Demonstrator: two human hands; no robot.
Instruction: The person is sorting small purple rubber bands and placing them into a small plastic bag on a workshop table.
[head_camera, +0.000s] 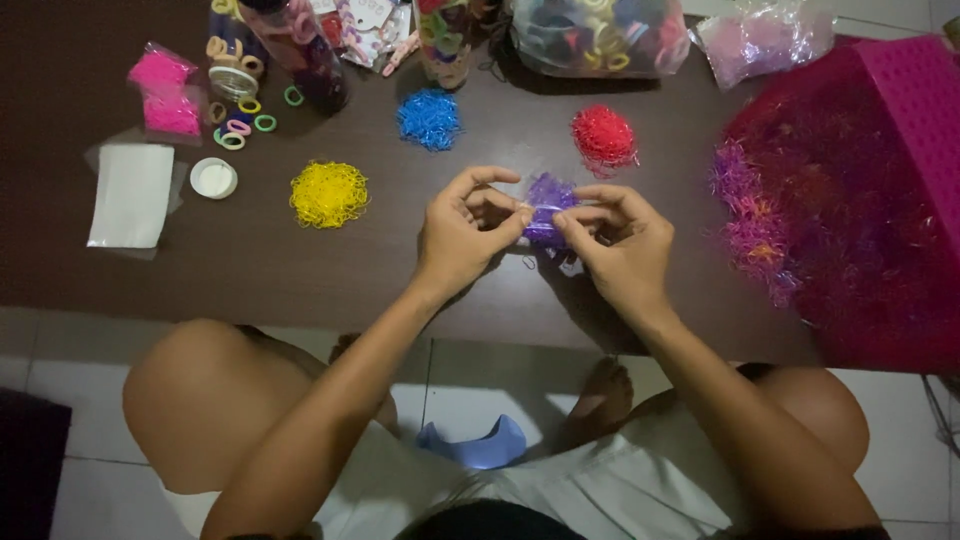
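Purple elastic bands (548, 205) sit pinched at frame centre between the left hand (465, 230) and right hand (622, 245), fingers of both clamped on them. Yellow pile (328, 194), blue pile (430, 118) and red pile (604, 136) lie sorted on the bench (300, 270); the mixed heap (800, 220) at right looks largely unsorted.

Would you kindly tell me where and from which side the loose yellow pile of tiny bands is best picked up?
Probably pinch the yellow pile at its raised middle, coming straight down from above: it is a low, loose heap lying flat on the table, with no edge or handle to grip.
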